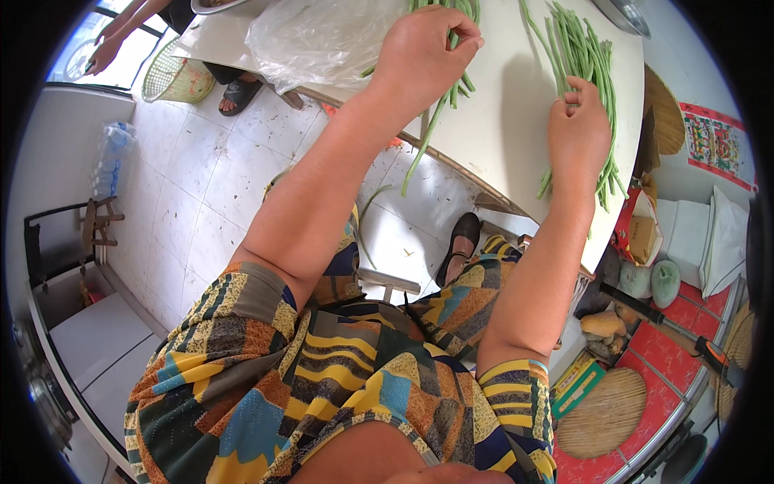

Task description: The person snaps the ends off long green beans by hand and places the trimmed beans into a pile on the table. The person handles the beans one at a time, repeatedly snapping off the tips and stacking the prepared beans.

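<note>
Long green beans lie in two bunches on a pale tabletop (484, 130). My left hand (426, 51) is over the left bunch (452, 95), its thumb and forefinger curled almost together; beans show through the gap, and whether it grips any is hidden. A single long bean (421, 148) from this bunch hangs past the table's edge. Over the lower part of the right bunch (583, 54) is my right hand (579, 130), fingers bent and partly apart; its contact with the beans is unclear. A crumpled clear plastic bag (308, 42) lies left of my left hand.
Another person's hands (107, 53) and sandalled foot (239, 95) are at the upper left, near a green plastic basket (175, 75). Metal bowls (626, 15) stand at the table's far side. Right of the table are gourds (665, 283) and a round woven mat (601, 411).
</note>
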A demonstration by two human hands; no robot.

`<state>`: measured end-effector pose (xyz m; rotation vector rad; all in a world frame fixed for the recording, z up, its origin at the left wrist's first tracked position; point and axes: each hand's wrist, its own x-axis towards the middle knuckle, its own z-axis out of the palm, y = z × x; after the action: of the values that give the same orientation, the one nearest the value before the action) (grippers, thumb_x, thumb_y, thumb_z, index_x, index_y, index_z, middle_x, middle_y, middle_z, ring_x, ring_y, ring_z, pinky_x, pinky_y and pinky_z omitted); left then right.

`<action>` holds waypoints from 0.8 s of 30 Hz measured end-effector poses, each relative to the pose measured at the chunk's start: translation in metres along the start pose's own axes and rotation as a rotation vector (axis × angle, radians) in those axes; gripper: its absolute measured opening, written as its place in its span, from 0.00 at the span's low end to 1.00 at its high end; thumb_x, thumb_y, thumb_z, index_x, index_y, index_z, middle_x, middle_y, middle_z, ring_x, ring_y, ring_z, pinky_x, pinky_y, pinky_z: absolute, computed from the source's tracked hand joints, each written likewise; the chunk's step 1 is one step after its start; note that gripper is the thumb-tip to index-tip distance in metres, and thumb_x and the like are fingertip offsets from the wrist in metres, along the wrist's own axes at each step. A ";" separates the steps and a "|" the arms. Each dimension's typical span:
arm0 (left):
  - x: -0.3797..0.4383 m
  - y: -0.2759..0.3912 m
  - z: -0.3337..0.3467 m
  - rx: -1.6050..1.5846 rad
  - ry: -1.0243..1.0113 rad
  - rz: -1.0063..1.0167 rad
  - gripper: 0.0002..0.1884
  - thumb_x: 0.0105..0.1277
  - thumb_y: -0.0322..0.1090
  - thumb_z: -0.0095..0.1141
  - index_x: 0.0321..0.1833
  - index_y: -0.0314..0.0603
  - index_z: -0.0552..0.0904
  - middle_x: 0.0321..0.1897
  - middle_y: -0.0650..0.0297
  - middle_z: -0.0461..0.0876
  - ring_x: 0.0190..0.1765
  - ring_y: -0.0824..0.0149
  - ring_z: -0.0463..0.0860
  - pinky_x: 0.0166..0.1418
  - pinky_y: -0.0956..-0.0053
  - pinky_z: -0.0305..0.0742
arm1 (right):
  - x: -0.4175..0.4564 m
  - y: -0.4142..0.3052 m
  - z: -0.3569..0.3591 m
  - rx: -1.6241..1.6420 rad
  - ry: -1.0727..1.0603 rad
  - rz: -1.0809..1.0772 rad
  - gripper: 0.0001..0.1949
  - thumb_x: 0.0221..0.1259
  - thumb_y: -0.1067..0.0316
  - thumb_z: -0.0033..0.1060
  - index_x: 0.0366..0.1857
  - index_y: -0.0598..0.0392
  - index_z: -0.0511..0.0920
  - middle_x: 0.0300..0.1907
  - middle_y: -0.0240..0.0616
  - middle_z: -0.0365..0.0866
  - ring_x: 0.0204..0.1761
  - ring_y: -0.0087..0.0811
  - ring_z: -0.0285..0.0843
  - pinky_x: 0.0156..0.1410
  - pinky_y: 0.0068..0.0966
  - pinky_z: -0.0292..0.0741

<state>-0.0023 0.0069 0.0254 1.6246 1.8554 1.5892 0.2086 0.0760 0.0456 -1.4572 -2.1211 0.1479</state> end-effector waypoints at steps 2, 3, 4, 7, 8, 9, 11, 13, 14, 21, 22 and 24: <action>-0.003 0.008 -0.001 -0.041 -0.003 0.042 0.08 0.69 0.30 0.65 0.46 0.34 0.86 0.32 0.58 0.85 0.27 0.65 0.81 0.35 0.70 0.78 | 0.002 -0.004 -0.004 0.234 0.014 0.105 0.18 0.66 0.72 0.63 0.60 0.57 0.80 0.43 0.37 0.87 0.40 0.34 0.86 0.47 0.32 0.81; -0.004 0.010 0.003 -0.087 0.005 0.074 0.08 0.70 0.32 0.65 0.46 0.35 0.87 0.32 0.58 0.87 0.29 0.67 0.82 0.37 0.71 0.78 | 0.003 -0.006 -0.006 0.350 0.022 0.157 0.18 0.66 0.72 0.63 0.61 0.57 0.80 0.42 0.36 0.87 0.37 0.31 0.85 0.44 0.29 0.81; -0.006 0.012 0.008 -0.132 0.013 0.106 0.09 0.70 0.34 0.66 0.45 0.35 0.87 0.32 0.58 0.88 0.31 0.69 0.83 0.38 0.72 0.78 | 0.004 -0.007 -0.006 0.482 0.026 0.174 0.19 0.67 0.73 0.64 0.61 0.59 0.79 0.42 0.36 0.87 0.36 0.28 0.85 0.41 0.26 0.80; -0.012 0.027 0.012 -0.215 -0.118 0.095 0.13 0.72 0.39 0.67 0.49 0.37 0.88 0.33 0.63 0.89 0.32 0.75 0.81 0.37 0.76 0.75 | 0.006 -0.007 -0.006 0.868 0.013 0.215 0.21 0.67 0.75 0.65 0.63 0.63 0.76 0.41 0.36 0.86 0.34 0.23 0.83 0.36 0.19 0.75; -0.014 0.033 0.011 -0.233 -0.188 0.074 0.14 0.72 0.41 0.67 0.52 0.38 0.88 0.33 0.65 0.89 0.32 0.77 0.79 0.35 0.78 0.74 | 0.007 -0.009 -0.006 0.992 -0.011 0.220 0.22 0.67 0.76 0.65 0.64 0.65 0.75 0.41 0.36 0.85 0.35 0.23 0.83 0.35 0.18 0.74; -0.017 0.039 0.009 -0.266 -0.260 0.023 0.15 0.72 0.42 0.67 0.51 0.38 0.89 0.33 0.65 0.88 0.32 0.76 0.79 0.36 0.78 0.74 | 0.007 -0.010 -0.005 1.117 -0.037 0.223 0.22 0.67 0.76 0.66 0.64 0.66 0.74 0.41 0.36 0.85 0.36 0.23 0.83 0.34 0.17 0.73; -0.020 0.046 0.008 -0.331 -0.405 -0.080 0.16 0.71 0.44 0.68 0.51 0.37 0.89 0.33 0.65 0.88 0.32 0.76 0.79 0.36 0.77 0.75 | 0.005 -0.015 -0.003 1.241 -0.035 0.204 0.22 0.67 0.78 0.65 0.65 0.68 0.73 0.41 0.37 0.84 0.37 0.24 0.83 0.34 0.17 0.71; -0.021 0.042 0.012 -0.372 -0.480 -0.089 0.15 0.73 0.44 0.66 0.51 0.38 0.89 0.31 0.67 0.87 0.33 0.77 0.80 0.36 0.77 0.75 | 0.002 -0.022 -0.001 1.327 -0.036 0.172 0.22 0.68 0.78 0.65 0.65 0.68 0.73 0.42 0.38 0.84 0.38 0.24 0.83 0.33 0.17 0.71; -0.021 0.041 0.012 -0.408 -0.546 -0.138 0.15 0.74 0.43 0.66 0.51 0.37 0.89 0.31 0.67 0.87 0.33 0.78 0.80 0.35 0.78 0.75 | 0.001 -0.026 -0.001 1.349 -0.036 0.151 0.22 0.68 0.78 0.64 0.65 0.68 0.73 0.43 0.38 0.83 0.38 0.24 0.83 0.33 0.17 0.71; -0.017 0.050 0.000 -0.709 -0.659 -0.330 0.13 0.77 0.37 0.61 0.53 0.32 0.86 0.28 0.67 0.87 0.27 0.80 0.81 0.28 0.83 0.71 | 0.001 -0.025 0.001 1.457 -0.008 0.117 0.20 0.71 0.76 0.62 0.64 0.66 0.74 0.45 0.39 0.84 0.40 0.27 0.84 0.36 0.18 0.76; -0.016 0.052 -0.002 -0.705 -0.600 -0.339 0.13 0.77 0.36 0.60 0.53 0.33 0.87 0.28 0.67 0.87 0.27 0.80 0.81 0.27 0.83 0.70 | 0.002 -0.025 0.001 1.434 0.017 0.139 0.19 0.71 0.76 0.62 0.63 0.66 0.74 0.45 0.39 0.84 0.41 0.27 0.84 0.37 0.19 0.77; -0.015 0.054 -0.005 -0.696 -0.483 -0.354 0.12 0.77 0.35 0.60 0.53 0.34 0.87 0.28 0.67 0.86 0.25 0.79 0.81 0.26 0.83 0.69 | 0.003 -0.023 0.000 1.388 0.066 0.182 0.18 0.72 0.74 0.62 0.62 0.65 0.75 0.46 0.39 0.84 0.41 0.27 0.84 0.39 0.20 0.79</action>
<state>0.0309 -0.0184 0.0635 1.1452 1.0870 1.3156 0.1886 0.0696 0.0559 -0.7135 -1.2046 1.2945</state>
